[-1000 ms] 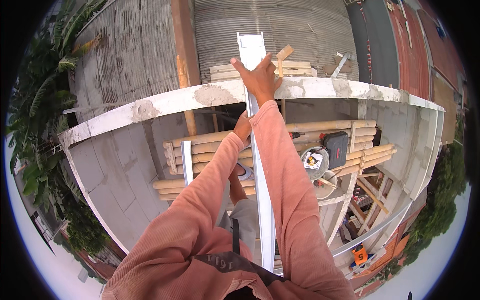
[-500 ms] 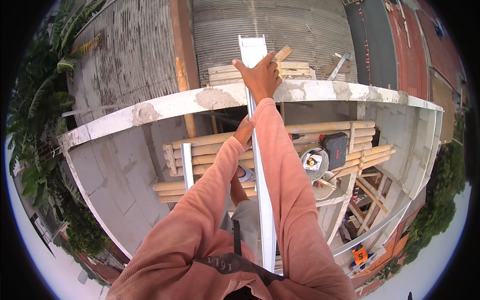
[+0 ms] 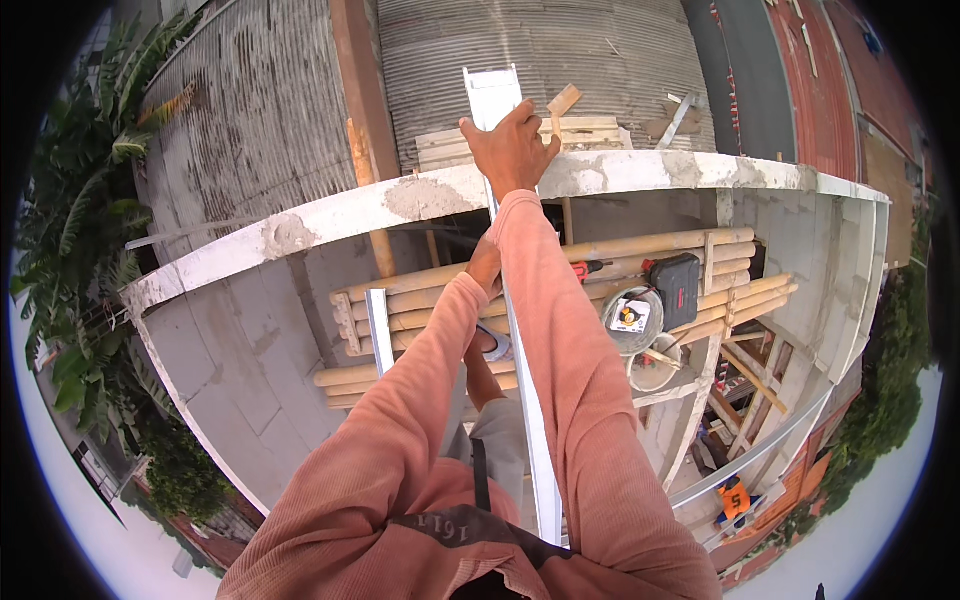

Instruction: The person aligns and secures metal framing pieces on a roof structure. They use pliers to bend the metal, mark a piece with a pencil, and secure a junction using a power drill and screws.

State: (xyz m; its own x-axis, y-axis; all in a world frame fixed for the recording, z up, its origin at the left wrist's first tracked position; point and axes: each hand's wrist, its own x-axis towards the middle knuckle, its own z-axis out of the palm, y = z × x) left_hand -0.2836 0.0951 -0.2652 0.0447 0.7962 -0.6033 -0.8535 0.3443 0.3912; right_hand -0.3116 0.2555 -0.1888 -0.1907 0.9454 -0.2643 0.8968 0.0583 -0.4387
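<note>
A long, silvery-white metal channel (image 3: 492, 96) runs from beside my body out over the wall's white top edge. Near its far end, my right hand (image 3: 511, 152) lies across it, thumb at the left side and fingers bent over the right. Closer to me, my left hand (image 3: 484, 266) is closed around the channel's left side, its fingers partly hidden by the channel and my right sleeve. Left of my left forearm stands a shorter metal channel (image 3: 379, 328).
Bamboo poles (image 3: 420, 300) form a platform below. On it are a red drill (image 3: 590, 270), a dark tool case (image 3: 674, 290) and a bucket (image 3: 632, 340). The white wall edge (image 3: 350, 207) borders a corrugated roof (image 3: 450, 50). A person in orange (image 3: 735, 497) is far below right.
The channel's far end has shifted slightly left and up, with my right hand still on it. More of the drill shows beside my right sleeve.
</note>
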